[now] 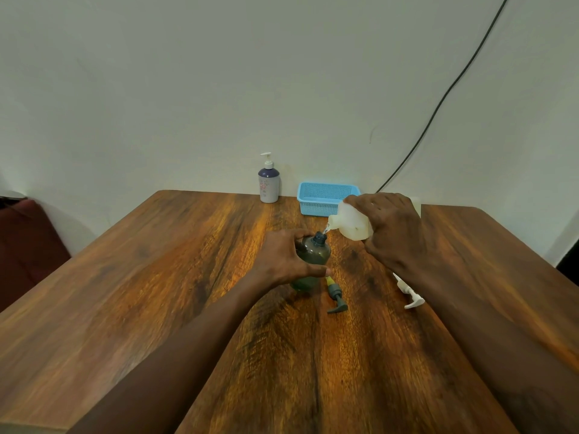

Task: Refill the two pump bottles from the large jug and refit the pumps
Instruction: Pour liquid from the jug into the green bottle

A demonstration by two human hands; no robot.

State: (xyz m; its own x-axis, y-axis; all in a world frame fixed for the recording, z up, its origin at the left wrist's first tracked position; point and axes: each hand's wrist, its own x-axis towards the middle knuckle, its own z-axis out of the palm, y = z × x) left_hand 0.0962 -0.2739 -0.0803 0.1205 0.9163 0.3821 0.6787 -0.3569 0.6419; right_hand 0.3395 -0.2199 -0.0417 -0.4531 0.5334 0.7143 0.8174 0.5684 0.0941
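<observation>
Mid-pour: your right hand point(393, 233) tips the translucent white plastic jug point(351, 222) into the dark green round bottle point(313, 255), gripped by your left hand point(282, 258). Both loose pumps, grey-green point(336, 297) and white point(410, 297), still need refitting.

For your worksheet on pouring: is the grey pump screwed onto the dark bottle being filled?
No: the grey pump lies on the table beside the open dark bottle.

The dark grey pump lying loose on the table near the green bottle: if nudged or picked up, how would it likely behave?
The grey pump looks small and plastic, so probably light. Lying on its side on the smooth table, it may skid or pivot rather than roll, since its spout sticks out sideways.
</observation>
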